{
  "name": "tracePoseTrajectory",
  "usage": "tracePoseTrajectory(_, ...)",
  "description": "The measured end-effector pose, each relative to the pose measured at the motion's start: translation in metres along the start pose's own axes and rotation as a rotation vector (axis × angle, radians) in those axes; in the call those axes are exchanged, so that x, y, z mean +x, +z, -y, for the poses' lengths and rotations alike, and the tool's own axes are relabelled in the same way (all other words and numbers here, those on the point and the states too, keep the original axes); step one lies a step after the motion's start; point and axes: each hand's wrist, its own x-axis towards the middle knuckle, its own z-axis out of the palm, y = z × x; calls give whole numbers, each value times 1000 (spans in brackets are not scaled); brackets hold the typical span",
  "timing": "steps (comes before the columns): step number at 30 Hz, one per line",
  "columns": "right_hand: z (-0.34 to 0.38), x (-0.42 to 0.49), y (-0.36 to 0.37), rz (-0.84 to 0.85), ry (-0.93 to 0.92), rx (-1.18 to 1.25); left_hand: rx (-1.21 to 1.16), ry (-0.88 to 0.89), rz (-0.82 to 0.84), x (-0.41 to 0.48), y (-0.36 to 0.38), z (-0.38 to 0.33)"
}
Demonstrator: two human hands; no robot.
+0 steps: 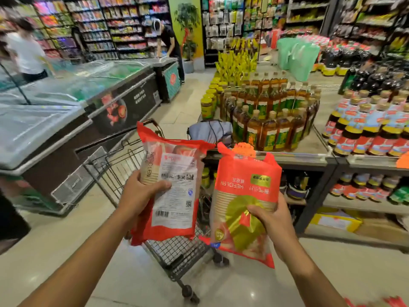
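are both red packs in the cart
No, the left hand holds the label-side pack, the right hand the gold-printed pack, over the cart.

The shop had a shiny pale floor (73,244). A long freezer (66,120) with glass lids stood on the left. Tall shelves (106,25) full of bright packets lined the back. A low table (318,148) held oil bottles (272,120) in a ring. A green plant (188,29) stood by a yellow-green pillar (172,5).
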Motion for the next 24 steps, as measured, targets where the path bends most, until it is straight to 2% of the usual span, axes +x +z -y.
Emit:
tracePoseTrajectory(6,-11,-4,136,136,25,-5,-39,-30,-84,21,-121,49)
tracePoseTrajectory(14,-54,5,324,153,111,-3,-93,-109,-104,112,-278,122)
tracePoseTrajectory(19,-81,27,372,42,166,18,-82,-129,-20,185,-298,142)
tracePoseTrajectory(24,-118,73,380,-152,249,48,-19,-192,128,277,-261,160)
